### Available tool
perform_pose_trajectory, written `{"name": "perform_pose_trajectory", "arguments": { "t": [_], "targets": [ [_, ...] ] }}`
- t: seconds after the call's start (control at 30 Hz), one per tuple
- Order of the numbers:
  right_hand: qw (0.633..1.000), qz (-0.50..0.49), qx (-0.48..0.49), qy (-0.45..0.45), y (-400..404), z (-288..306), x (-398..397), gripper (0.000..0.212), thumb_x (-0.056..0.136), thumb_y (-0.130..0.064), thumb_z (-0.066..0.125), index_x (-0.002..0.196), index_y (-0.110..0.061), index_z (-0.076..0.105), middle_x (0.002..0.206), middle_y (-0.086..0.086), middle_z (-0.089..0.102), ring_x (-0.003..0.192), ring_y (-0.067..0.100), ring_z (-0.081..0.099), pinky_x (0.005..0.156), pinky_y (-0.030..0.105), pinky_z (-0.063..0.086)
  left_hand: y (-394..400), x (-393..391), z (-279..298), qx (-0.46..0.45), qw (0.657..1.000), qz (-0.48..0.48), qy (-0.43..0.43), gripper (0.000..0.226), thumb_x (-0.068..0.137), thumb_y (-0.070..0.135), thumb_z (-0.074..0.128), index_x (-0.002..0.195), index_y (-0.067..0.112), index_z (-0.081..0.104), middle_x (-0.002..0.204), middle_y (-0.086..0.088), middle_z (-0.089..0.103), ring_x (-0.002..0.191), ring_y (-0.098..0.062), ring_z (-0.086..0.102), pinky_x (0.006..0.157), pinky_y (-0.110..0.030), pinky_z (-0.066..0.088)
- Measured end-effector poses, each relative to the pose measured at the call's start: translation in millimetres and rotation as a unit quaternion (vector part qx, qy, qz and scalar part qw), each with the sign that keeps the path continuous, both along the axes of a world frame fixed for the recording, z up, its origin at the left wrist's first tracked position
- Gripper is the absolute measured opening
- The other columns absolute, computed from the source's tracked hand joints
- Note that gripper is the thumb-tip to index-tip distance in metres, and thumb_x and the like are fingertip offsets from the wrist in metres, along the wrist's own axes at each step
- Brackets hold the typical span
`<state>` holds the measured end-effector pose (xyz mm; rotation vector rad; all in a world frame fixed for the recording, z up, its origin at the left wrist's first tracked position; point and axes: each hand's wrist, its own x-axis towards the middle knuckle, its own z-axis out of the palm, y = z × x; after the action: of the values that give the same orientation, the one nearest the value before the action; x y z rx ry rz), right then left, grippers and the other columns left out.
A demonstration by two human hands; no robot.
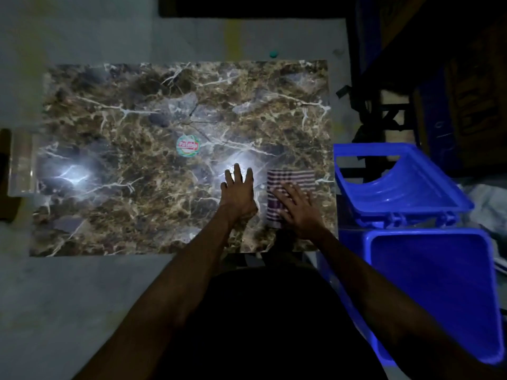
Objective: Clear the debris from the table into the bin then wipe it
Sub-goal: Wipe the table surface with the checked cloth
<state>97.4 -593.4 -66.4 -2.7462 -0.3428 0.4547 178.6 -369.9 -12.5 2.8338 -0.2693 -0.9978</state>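
A low table (109, 127) with a brown marble-pattern top fills the middle of the head view. A striped cloth (295, 176), folded into a rectangle, lies near the table's right edge. My right hand (297, 209) rests flat on the cloth's near half, fingers spread. My left hand (238, 192) lies flat on the bare tabletop just left of the cloth, fingers apart and holding nothing. A blue bin (436, 292) stands open beside the table's right front corner, its lid (397, 182) flipped back.
A round sticker (188, 146) sits on the tabletop's centre. Two bright light reflections glare on the surface. Dark furniture and boxes (452, 78) crowd the right side behind the bin. Grey floor (82, 297) surrounds the table. The scene is dim.
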Motion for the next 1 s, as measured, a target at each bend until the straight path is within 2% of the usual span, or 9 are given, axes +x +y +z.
{"name": "perform_pose_trajectory", "arguments": {
  "t": [0.13,0.23,0.37,0.5,0.63,0.73,0.83,0.9,1.0],
  "targets": [
    [0.997,-0.076,0.0,0.034,-59.8,5.7,8.6,0.064,0.102,-0.055,0.034,0.162,-0.047,0.014,0.173,-0.007,0.011,0.16,0.021,0.006,0.124,0.06,0.015,-14.8,-1.6,1.8,-0.009,1.0,0.024,0.004,0.106,0.084,0.034,0.071,0.163,0.015,0.003,0.167,-0.027,-0.004,0.15,-0.058,0.004,0.113,-0.069,0.023],
    [0.993,-0.119,0.021,0.013,-57.3,7.8,49.1,0.061,0.105,-0.054,0.028,0.163,-0.045,0.011,0.174,-0.002,0.008,0.16,0.025,0.004,0.124,0.063,0.007,-29.1,-4.0,4.2,0.007,0.999,0.012,0.036,0.119,0.083,0.043,0.075,0.163,0.023,-0.011,0.167,-0.024,-0.017,0.15,-0.058,-0.006,0.115,-0.07,0.017],
    [0.997,-0.076,0.028,0.002,-22.1,3.0,65.8,0.061,0.105,-0.053,0.023,0.164,-0.038,0.014,0.173,0.003,0.009,0.16,0.033,0.005,0.123,0.065,0.01,-45.4,-10.8,0.4,0.019,0.998,0.001,0.06,0.132,0.079,0.052,0.081,0.161,0.031,-0.02,0.166,-0.021,-0.026,0.148,-0.061,-0.013,0.115,-0.074,0.013],
    [1.0,0.004,0.022,-0.015,-29.9,0.3,14.9,0.06,0.107,-0.049,0.033,0.163,-0.044,0.013,0.173,-0.001,0.009,0.16,0.028,0.004,0.126,0.057,0.008,-49.7,-9.8,0.5,0.003,0.998,0.024,0.058,0.118,0.087,0.045,0.075,0.162,0.033,-0.015,0.167,-0.019,-0.025,0.149,-0.06,-0.013,0.114,-0.076,0.014],
    [0.999,-0.001,-0.001,-0.052,-82.7,2.3,-20.2,0.058,0.107,-0.051,0.042,0.161,-0.043,0.024,0.172,-0.004,0.017,0.16,0.023,0.011,0.126,0.053,0.017,-51.9,-13.4,1.4,-0.005,0.999,0.025,0.037,0.104,0.095,0.03,0.067,0.163,0.032,-0.012,0.167,-0.02,-0.022,0.149,-0.06,-0.01,0.109,-0.08,0.02],
    [0.997,-0.069,-0.001,-0.02,-101.7,2.8,9.7,0.058,0.107,-0.052,0.034,0.162,-0.045,0.019,0.173,-0.003,0.015,0.16,0.025,0.011,0.125,0.056,0.018,-60.3,-13.6,2.0,0.027,0.999,0.024,0.029,0.103,0.097,0.027,0.067,0.163,0.032,-0.013,0.167,-0.022,-0.02,0.148,-0.062,-0.007,0.107,-0.08,0.024],
    [0.993,-0.119,0.012,-0.014,-82.6,5.0,54.9,0.06,0.108,-0.051,0.029,0.164,-0.042,0.012,0.174,0.001,0.007,0.16,0.03,0.004,0.126,0.06,0.01,-63.2,-13.2,-1.0,0.039,0.999,0.028,0.024,0.1,0.1,0.025,0.065,0.162,0.034,-0.013,0.167,-0.021,-0.02,0.149,-0.061,-0.006,0.106,-0.08,0.024],
    [0.994,-0.111,0.013,-0.014,-61.7,5.0,72.7,0.06,0.108,-0.05,0.029,0.164,-0.039,0.01,0.174,0.003,0.002,0.16,0.031,-0.002,0.127,0.057,0.004,-60.6,-13.7,-0.8,0.036,0.999,0.028,0.023,0.1,0.1,0.022,0.064,0.162,0.036,-0.012,0.168,-0.019,-0.02,0.149,-0.061,-0.006,0.106,-0.079,0.025],
    [0.999,-0.049,0.013,0.008,-38.0,4.5,61.3,0.061,0.108,-0.05,0.026,0.165,-0.037,0.007,0.174,0.005,-0.001,0.16,0.032,-0.005,0.128,0.056,0.002,-57.9,-15.2,1.7,0.032,0.999,0.024,0.009,0.096,0.098,0.027,0.065,0.163,0.034,-0.005,0.168,-0.02,-0.011,0.148,-0.06,0.003,0.104,-0.074,0.033]
  ]
}}
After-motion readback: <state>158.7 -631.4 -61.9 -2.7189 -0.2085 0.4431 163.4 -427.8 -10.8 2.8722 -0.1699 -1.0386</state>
